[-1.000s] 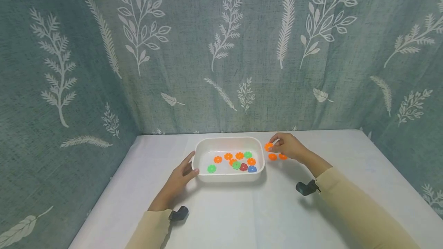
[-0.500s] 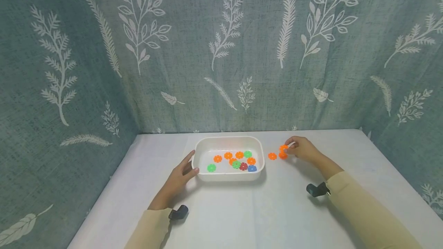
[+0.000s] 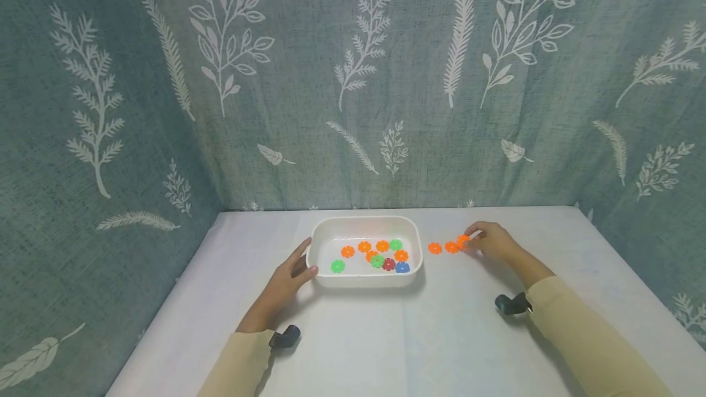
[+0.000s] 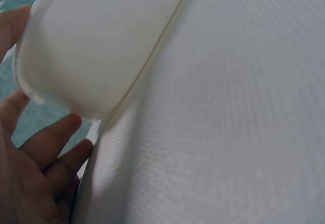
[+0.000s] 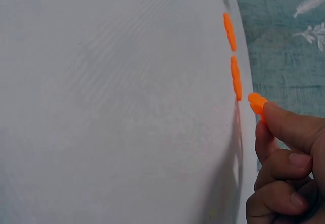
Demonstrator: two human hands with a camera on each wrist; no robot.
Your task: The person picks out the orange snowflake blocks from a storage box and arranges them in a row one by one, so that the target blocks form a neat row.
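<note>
My left hand (image 3: 284, 280) holds the left end of a white plastic tub (image 3: 361, 282), thumb at the front corner and fingers along the side. In the left wrist view its fingertips meet the tub's rim (image 4: 28, 89). Several orange, green, red and blue flower-shaped discs lie inside, among them a green disc (image 3: 337, 266) and a blue disc (image 3: 402, 268). My right hand (image 3: 494, 242) pinches an orange flower-shaped disc (image 5: 257, 103) between thumb and forefinger, close over the table. Just left of it, two orange discs lie in a row, one nearer the hand (image 3: 452, 247) and one nearer the tub (image 3: 434, 249).
A white cloth covers the table (image 3: 353, 342). Behind it and along the sides hangs a green curtain (image 3: 309, 90) with white leaf patterns. A small dark device sits at each wrist, one on the left (image 3: 285, 337) and one on the right (image 3: 512, 304).
My right hand has moved right with the pinched orange disc, from beside the tub, past the two lying discs, and lower to the right end of their row. The left hand and tub stay put.
</note>
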